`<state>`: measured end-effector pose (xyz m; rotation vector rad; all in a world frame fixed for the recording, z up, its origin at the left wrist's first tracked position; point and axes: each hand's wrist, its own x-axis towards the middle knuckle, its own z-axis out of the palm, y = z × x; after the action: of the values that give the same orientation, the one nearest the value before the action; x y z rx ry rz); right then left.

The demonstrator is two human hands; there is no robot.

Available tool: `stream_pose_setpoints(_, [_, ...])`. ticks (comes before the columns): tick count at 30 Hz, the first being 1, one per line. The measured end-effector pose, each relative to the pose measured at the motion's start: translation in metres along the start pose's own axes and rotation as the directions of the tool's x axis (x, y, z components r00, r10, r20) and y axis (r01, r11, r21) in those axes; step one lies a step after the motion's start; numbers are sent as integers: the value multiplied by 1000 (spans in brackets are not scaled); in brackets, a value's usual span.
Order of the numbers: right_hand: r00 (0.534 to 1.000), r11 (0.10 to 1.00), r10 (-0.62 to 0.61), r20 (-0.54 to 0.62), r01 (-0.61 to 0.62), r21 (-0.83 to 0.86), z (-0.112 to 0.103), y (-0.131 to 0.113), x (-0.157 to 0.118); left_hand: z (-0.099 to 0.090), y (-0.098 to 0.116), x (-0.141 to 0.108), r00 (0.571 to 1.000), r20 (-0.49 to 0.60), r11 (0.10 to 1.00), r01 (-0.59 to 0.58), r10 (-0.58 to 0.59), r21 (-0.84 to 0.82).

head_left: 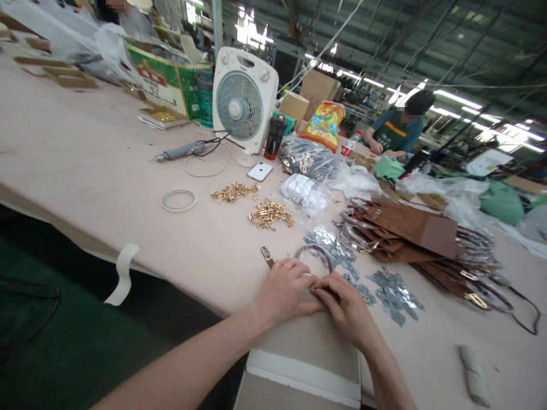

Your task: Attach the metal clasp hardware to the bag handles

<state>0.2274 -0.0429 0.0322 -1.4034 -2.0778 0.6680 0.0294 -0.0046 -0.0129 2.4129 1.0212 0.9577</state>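
Where the two bare hands meet over the near part of the table [200, 250], a curved brown handle [327, 256] rises just beyond the fingers, arching away from the person. Its lower ends run down behind the hands and out of sight. The left hand [290, 287] lies palm down with its fingers bent forward just left of the arch; one cannot tell whether it grips anything. The right hand [344, 302] has thumb and forefinger drawn close together beside the left fingertips, just on the near side of the handle, but whatever sits between them is too hidden to make out. A brown strap with a gold buckle [265, 254] pokes out past the left knuckles. Beneath both wrists is a pale, flat surface with a white band [305, 373] across it.

Just beyond the handle and to its right lie silvery metal plates [395, 293], near the right hand. Gold-coloured fittings [271, 213] lie in a loose heap farther off, past the left hand. A stack of brown bags [410, 228] rests to the right, well apart from the fingers.
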Motion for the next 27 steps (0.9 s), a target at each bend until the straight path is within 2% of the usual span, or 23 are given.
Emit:
stream_pose_setpoints(5, [991, 991, -125, -42, 123, -59, 8, 3, -9, 4, -3, -2, 1000, -12, 999, -4, 5, 47])
stream_pose_setpoints(12, [948, 914, -294, -123, 242, -325, 20, 16, -30, 6, -6, -4, 1000, 8, 999, -12, 12, 41])
stream_pose_setpoints(14, [954, 922, -267, -134, 213, -324, 20, 15, -32, 5, -6, -4, 1000, 11, 1000, -4, 3, 21])
stream_pose_setpoints(17, [985, 970, -130, -117, 101, -221, 19, 7, -28, 1, -3, -3, 1000, 14, 1000, 7, -7, -8])
stream_pose_setpoints(19, [988, 989, -63, -138, 43, -145, 18, 2, -24, -1, -2, -3, 1000, 12, 1000, 13, -13, -19])
stream_pose_setpoints(22, [983, 997, -23, -184, 8, -82, 19, -3, -20, -3, -1, -3, 1000, 9, 999, 16, -16, -32])
stream_pose_setpoints(27, [982, 998, 28, -185, -37, -47, 19, -4, -15, -3, -1, -3, 1000, -3, 999, 12, -12, -50])
